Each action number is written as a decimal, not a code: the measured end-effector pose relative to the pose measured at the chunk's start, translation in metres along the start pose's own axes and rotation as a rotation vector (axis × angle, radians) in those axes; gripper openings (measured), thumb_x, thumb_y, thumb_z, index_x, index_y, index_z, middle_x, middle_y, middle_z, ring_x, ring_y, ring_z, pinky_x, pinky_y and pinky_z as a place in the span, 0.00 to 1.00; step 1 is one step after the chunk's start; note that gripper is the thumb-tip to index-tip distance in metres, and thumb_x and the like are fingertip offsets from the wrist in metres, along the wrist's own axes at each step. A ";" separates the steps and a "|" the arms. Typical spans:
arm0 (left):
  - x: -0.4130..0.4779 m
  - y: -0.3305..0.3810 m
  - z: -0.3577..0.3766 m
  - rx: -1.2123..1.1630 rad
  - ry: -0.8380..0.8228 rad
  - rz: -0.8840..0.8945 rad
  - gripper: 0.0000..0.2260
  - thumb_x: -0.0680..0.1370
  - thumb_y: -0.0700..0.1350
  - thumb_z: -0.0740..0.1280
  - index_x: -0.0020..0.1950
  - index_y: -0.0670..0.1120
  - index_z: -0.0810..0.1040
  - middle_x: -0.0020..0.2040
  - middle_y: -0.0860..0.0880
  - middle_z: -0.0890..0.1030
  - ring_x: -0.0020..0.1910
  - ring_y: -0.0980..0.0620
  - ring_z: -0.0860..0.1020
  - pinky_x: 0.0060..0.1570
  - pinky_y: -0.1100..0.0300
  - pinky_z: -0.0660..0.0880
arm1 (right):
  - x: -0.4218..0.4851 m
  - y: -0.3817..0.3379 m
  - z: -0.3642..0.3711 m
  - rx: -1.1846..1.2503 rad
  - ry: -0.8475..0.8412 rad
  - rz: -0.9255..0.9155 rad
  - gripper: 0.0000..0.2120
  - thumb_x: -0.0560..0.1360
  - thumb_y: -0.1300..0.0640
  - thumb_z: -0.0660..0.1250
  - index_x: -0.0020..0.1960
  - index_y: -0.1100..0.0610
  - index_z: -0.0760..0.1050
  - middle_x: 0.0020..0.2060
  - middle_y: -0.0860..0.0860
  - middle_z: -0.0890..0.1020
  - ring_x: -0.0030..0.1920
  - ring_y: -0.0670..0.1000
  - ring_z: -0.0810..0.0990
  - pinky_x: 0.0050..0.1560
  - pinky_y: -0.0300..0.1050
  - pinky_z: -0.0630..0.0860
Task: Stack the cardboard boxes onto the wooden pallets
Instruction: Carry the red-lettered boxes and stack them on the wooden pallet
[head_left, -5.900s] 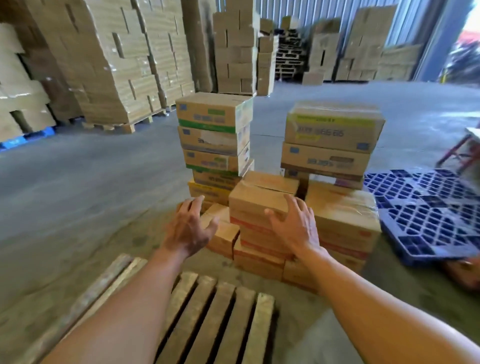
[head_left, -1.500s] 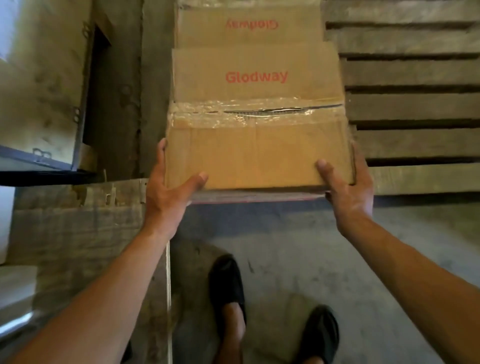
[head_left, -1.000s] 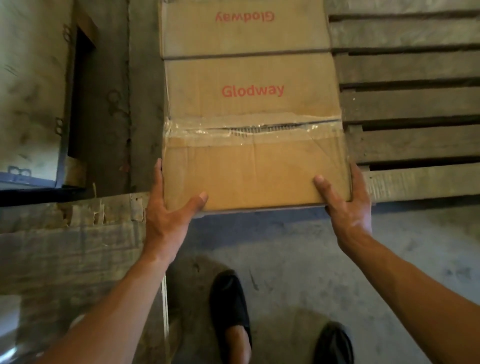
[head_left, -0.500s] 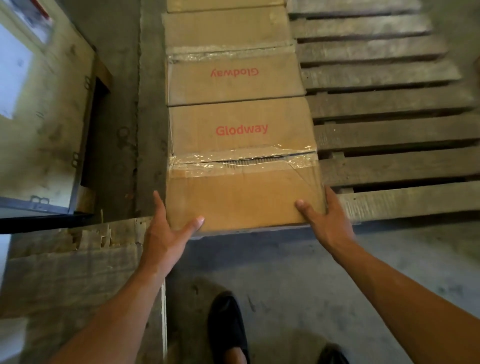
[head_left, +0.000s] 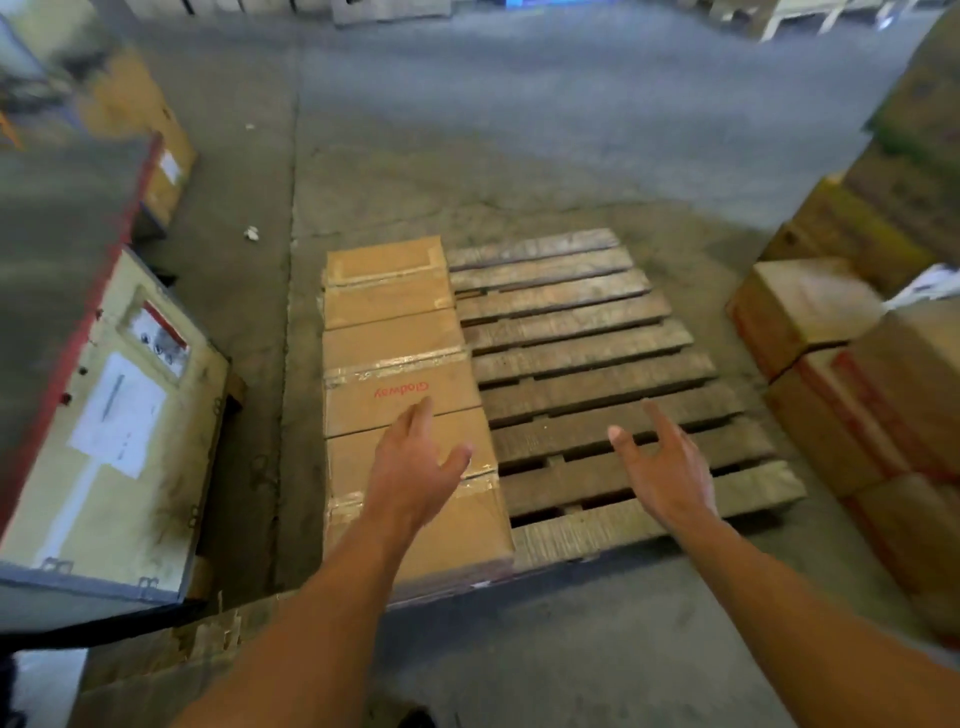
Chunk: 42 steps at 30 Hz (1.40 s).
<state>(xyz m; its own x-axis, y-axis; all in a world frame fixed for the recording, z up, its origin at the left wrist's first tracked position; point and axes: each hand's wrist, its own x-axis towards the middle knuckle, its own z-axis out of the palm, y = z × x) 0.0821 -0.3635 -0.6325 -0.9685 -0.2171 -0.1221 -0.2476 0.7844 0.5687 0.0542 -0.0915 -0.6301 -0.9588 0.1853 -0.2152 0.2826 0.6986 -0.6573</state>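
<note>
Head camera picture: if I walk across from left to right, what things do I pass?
A cream case with a paper label → row of cardboard boxes → bare slats of the wooden pallet → pile of cardboard boxes.

We can read one word only: "Glodway", in red letters and upside down from where we stand. It is on the top of the middle cardboard box (head_left: 363, 405) in the row along the left edge of the wooden pallet (head_left: 597, 364). The cream cabinet (head_left: 156, 509) to the left bears a white paper label (head_left: 117, 415) and a red-and-white plate (head_left: 161, 332), both too blurred to read.
</note>
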 end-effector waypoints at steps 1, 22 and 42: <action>-0.002 0.038 -0.013 0.001 0.005 0.055 0.34 0.80 0.59 0.65 0.81 0.46 0.58 0.79 0.43 0.64 0.76 0.43 0.64 0.73 0.47 0.65 | -0.003 -0.001 -0.037 0.021 0.024 0.000 0.33 0.80 0.37 0.61 0.81 0.45 0.57 0.78 0.54 0.65 0.77 0.59 0.62 0.74 0.61 0.63; -0.002 0.606 0.150 -0.060 -0.324 0.824 0.30 0.80 0.56 0.68 0.77 0.42 0.66 0.74 0.39 0.71 0.71 0.40 0.71 0.66 0.49 0.69 | -0.008 0.228 -0.463 0.293 0.745 0.525 0.33 0.80 0.35 0.60 0.80 0.46 0.59 0.78 0.55 0.65 0.77 0.59 0.63 0.75 0.58 0.62; 0.058 0.777 0.459 -0.001 -0.775 0.847 0.33 0.75 0.60 0.73 0.75 0.48 0.68 0.71 0.46 0.73 0.70 0.44 0.72 0.69 0.45 0.70 | 0.090 0.468 -0.507 0.544 0.926 1.107 0.44 0.75 0.31 0.65 0.82 0.49 0.53 0.79 0.55 0.63 0.78 0.60 0.62 0.75 0.58 0.61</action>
<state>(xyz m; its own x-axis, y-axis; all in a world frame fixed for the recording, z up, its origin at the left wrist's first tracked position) -0.1792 0.4996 -0.5710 -0.5811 0.7962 -0.1683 0.4911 0.5080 0.7077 0.0855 0.6032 -0.5910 0.1079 0.9173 -0.3832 0.6197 -0.3635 -0.6956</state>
